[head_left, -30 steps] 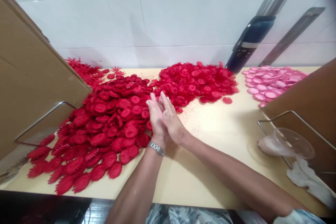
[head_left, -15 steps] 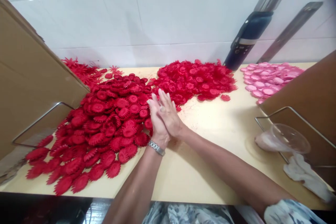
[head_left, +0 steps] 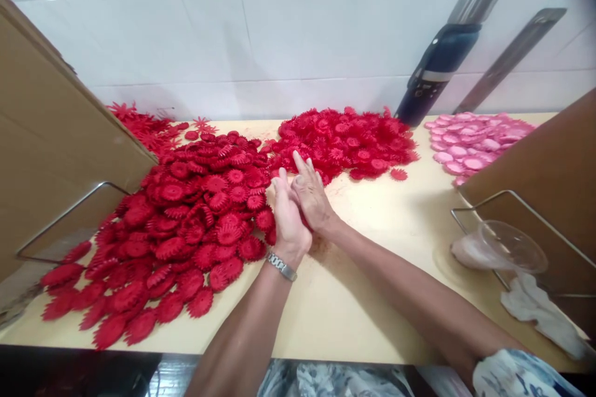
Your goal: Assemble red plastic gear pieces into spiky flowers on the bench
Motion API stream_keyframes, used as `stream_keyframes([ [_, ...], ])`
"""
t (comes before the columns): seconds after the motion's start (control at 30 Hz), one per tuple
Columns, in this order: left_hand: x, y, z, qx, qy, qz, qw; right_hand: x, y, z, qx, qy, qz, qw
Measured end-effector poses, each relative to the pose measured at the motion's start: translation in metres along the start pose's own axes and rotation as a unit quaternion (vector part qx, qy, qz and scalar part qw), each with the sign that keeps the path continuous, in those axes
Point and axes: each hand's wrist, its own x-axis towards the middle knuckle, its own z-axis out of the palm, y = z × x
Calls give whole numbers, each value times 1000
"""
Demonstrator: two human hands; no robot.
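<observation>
At the left edge of the frame stands a cardboard panel. Just beyond it, red star-shaped pieces lie at the upper left. A large mound of red toothed discs covers the left part of the worktop. Near the centre, beside that mound, the left hand, with a metal-link band at its wrist, meets the right hand, palms facing; a sliver of red shows between them, but whether they grip a disc I cannot tell. Right of centre lies a second red heap, then a dark bottle, pink discs and, lower right, a clear cup.
</observation>
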Motion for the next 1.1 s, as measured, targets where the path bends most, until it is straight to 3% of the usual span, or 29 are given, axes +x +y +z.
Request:
stream_keyframes([
  [0.1,6,-3,-4,-35,35,-49,998,6,3,-7,-11,85,-19,996],
  [0.2,10,-1,-11,-30,77,-103,991,9,1,-14,28,102,-23,994],
  [0.37,12,10,-13,-4,69,-110,992,2,-5,-35,62,54,-40,996],
  [0.47,10,18,-12,-10,64,-79,995,-10,-8,-52,9,-27,-136,990],
  [0.53,9,21,-10,-16,63,-72,995,-18,-7,-61,-36,-99,-221,970],
  [0.63,6,24,-6,-10,29,-104,994,-25,-2,-67,-88,-115,-287,947],
  [0.7,4,24,-4,10,-11,-130,991,-25,1,-67,-79,-84,-265,957],
  [0.8,2,24,-3,56,-54,-127,989,-23,3,-66,-3,-44,-156,987],
  [0.93,-1,22,-3,54,-116,-153,980,-22,4,-64,80,-22,-41,996],
  [1.0,-1,20,-4,39,-137,-175,974,-24,4,-65,55,-2,-33,998],
  [1.1,-1,18,-4,46,-128,-154,979,-24,2,-68,-10,26,-78,997],
])
